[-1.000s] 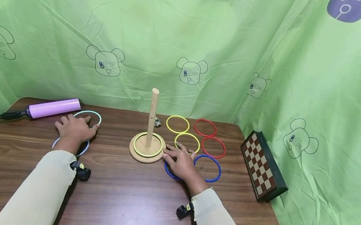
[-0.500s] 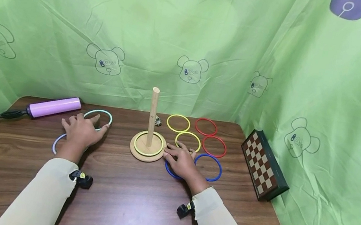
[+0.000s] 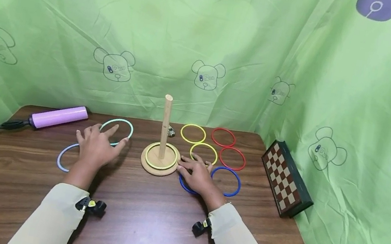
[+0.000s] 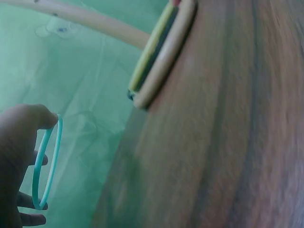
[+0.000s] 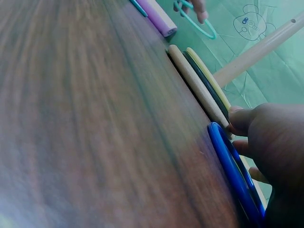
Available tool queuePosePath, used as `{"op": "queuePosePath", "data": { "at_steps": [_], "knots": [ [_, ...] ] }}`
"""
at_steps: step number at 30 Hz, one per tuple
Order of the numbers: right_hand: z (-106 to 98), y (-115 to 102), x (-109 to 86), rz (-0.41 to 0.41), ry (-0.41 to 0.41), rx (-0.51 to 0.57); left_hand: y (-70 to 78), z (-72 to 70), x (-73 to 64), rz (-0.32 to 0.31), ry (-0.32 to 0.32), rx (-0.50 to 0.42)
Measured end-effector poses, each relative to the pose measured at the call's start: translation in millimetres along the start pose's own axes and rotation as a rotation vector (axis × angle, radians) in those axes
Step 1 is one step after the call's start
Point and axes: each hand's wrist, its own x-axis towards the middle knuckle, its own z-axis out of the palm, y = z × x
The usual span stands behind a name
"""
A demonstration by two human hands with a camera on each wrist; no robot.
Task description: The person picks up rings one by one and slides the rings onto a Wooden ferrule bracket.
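Note:
My left hand (image 3: 97,146) pinches a turquoise ring (image 3: 133,127) between thumb and fingers. In the left wrist view the ring (image 4: 36,178) is tilted, away from the table surface. To its right stands a wooden peg (image 3: 165,127) on a round base (image 3: 148,170). A pale yellow ring (image 3: 147,159) lies around the peg's foot, with a dark green band (image 5: 207,81) under it in the right wrist view. My right hand (image 3: 199,176) touches the base's right rim with thumb and fingertips, partly over a blue ring (image 5: 233,175).
A periwinkle ring (image 3: 59,159) lies below the left hand. A purple hand pump (image 3: 59,116) is at the back left. Yellow rings (image 3: 195,125), red rings (image 3: 235,140) and another blue ring (image 3: 239,185) lie right of the base. A checkered box (image 3: 283,180) stands at the right edge.
My left hand has moved right toward the peg, carrying the turquoise ring away from the pump and the periwinkle ring. My right hand has stayed at the base.

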Motion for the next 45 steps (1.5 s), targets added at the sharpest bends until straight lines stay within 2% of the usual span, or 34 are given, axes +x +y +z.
{"op": "queuePosePath", "data": {
  "at_steps": [7, 20, 26, 31, 37, 40, 45],
  "knots": [
    [-0.5, -0.1, -0.6, 0.005, -0.005, 0.005, 13.9, -12.5, -3.9, 0.059, 0.121, -0.055],
    [0.4, -2.1, -2.5, 0.001, -0.007, -0.016, 32.1, -31.2, -9.6, 0.149, 0.280, -0.158],
    [1.3, -2.1, -1.5, -0.003, -0.009, -0.021, 42.4, -44.3, -5.3, 0.214, 0.396, -0.220],
    [0.0, -1.3, -0.9, 0.001, 0.004, -0.025, 62.2, -65.5, 4.0, 0.298, 0.472, -0.258],
    [-1.0, -0.8, -1.1, -0.001, -0.002, -0.027, 91.9, -88.7, 11.1, 0.344, 0.511, -0.347],
    [-0.4, -0.5, -1.0, 0.002, -0.008, -0.026, 105.1, -94.0, 11.8, 0.360, 0.513, -0.401],
    [0.0, -1.1, -0.4, 0.001, -0.005, -0.016, 122.7, -94.5, 13.5, 0.392, 0.516, -0.468]
  ]
}}
